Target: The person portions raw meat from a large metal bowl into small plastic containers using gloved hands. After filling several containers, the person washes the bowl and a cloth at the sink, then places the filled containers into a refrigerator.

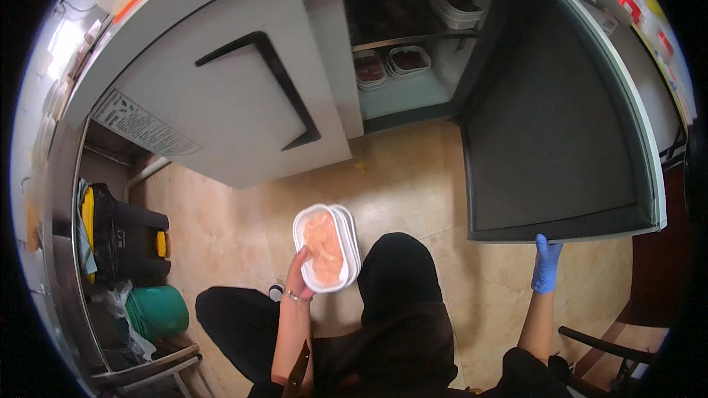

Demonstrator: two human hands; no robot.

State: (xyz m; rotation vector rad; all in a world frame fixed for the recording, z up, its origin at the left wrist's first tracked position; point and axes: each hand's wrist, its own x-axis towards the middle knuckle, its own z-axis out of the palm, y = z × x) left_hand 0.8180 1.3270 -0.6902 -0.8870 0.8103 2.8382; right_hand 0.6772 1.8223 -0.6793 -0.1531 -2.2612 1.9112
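A stack of white plastic tubs (353, 246) rests in my bare left hand (298, 276), tilted so that the top one faces me. Pale orange-pink food, perhaps raw meat, (324, 249) fills that top tub. My right hand (545, 266), in a blue glove, grips the lower edge of an open refrigerator door (553, 121), thumb on the dark inner side and fingers mostly hidden. Inside the low refrigerator, tubs of dark red food (409, 59) stand on the bottom, beside another group (369, 69). More stacked tubs (456, 5) sit on the upper shelf (387, 16).
Left of the opening, a white door (232, 105) with a black handle trim juts out. A black bin with yellow parts (135, 243) and a green bucket (157, 312) stand at left. The tiled floor (398, 193) lies below; a dark chair-like frame (603, 342) is at lower right.
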